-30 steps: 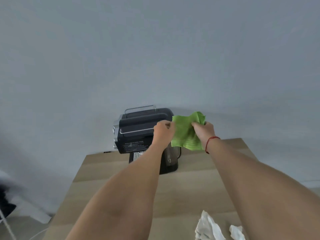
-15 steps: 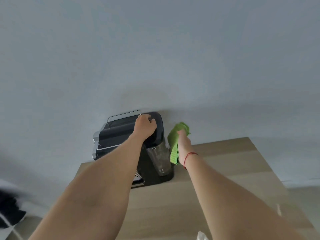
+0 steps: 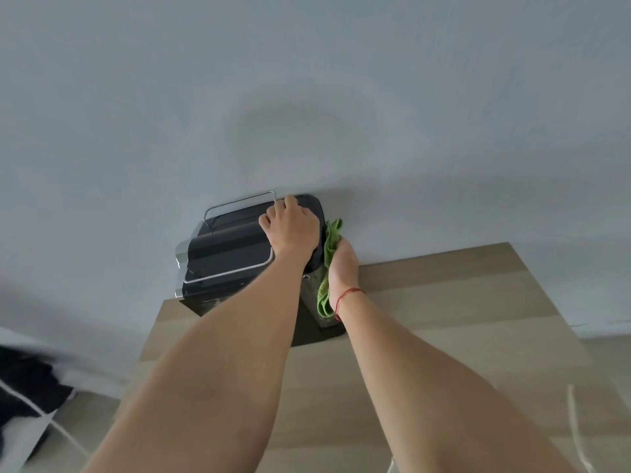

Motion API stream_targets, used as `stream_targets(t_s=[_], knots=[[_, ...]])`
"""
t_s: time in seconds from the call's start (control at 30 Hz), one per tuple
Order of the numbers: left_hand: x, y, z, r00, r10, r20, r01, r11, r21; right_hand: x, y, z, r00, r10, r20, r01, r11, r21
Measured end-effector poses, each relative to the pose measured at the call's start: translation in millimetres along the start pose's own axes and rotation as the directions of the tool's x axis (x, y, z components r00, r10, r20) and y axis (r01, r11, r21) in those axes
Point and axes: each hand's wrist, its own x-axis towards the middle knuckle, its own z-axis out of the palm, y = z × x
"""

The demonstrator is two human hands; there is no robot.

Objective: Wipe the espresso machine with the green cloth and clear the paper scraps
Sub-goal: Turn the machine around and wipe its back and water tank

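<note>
A black espresso machine (image 3: 225, 257) with chrome trim stands at the back left of the wooden table (image 3: 461, 319), against the wall. My left hand (image 3: 292, 227) rests on its top right corner, fingers curled over the far edge. My right hand (image 3: 343, 264) presses the green cloth (image 3: 329, 244) flat against the machine's right side. The cloth hangs down between my palm and the machine, partly hidden by my hand. No paper scraps are clearly in view.
A plain grey wall (image 3: 307, 97) rises directly behind the machine. Dark and white items (image 3: 24, 387) lie on the floor at the lower left, beside the table. A pale streak (image 3: 573, 425) shows near the table's right edge.
My left hand let go of the cloth and moved onto the machine's top. My right hand carried the cloth to the machine's right side. The view moved closer and the paper scraps left the frame.
</note>
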Motion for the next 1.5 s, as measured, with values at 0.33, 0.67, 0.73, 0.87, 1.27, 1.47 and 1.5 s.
stream_targets(t_s=[0.33, 0.67, 0.73, 0.87, 1.27, 1.47, 1.5], knots=[[2, -1, 4, 0.999, 0.034, 0.005, -0.034, 0.999, 0.006, 30, 29, -12, 0.988, 0.152, 0.005, -0.152, 0.988, -0.035], [2, -2, 9, 1.000, 0.027, -0.014, -0.026, 0.999, 0.020, 55, 46, -24, 0.948, 0.308, -0.078, -0.307, 0.951, 0.024], [2, -1, 7, 1.000, 0.024, -0.015, -0.024, 1.000, 0.014, 61, 40, -21, 0.953, 0.297, -0.060, -0.296, 0.955, 0.025], [0, 0, 5, 1.000, 0.013, 0.006, -0.013, 1.000, 0.013, 62, 25, -10, 0.981, 0.192, 0.019, -0.187, 0.972, -0.142], [-2, 2, 1, 0.998, -0.001, 0.066, -0.004, 0.997, 0.077, 64, -22, -17, 0.963, 0.042, 0.267, -0.013, 0.994, -0.109], [-1, 1, 4, 0.999, 0.005, 0.048, -0.008, 0.998, 0.057, 79, 14, -3, 0.984, 0.062, 0.170, -0.034, 0.986, -0.163], [0, 1, 4, 0.999, 0.005, 0.042, -0.007, 0.999, 0.052, 86, 20, -1, 0.985, 0.050, 0.166, -0.024, 0.988, -0.155]])
